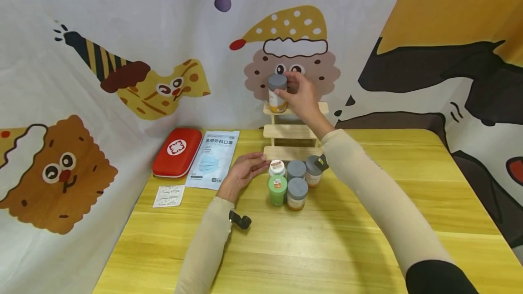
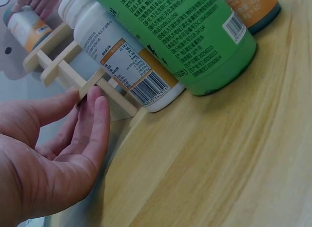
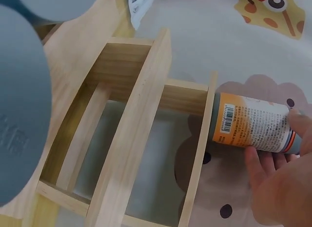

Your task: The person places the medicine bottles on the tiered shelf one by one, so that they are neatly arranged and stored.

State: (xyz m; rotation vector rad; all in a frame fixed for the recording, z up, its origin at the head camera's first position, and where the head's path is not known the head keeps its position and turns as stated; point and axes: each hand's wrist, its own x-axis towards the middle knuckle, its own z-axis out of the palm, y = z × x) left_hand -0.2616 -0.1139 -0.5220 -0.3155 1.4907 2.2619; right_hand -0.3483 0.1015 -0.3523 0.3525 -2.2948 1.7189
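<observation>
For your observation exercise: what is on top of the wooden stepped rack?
One grey-lidded bottle stands on the wooden rack's top step, held by the right hand. The hand hides anything behind.

Right hand grips a grey-capped bottle on the top step of the wooden rack at the table's far edge. Left hand, fingers relaxed, rests beside five bottles before the rack.
</observation>
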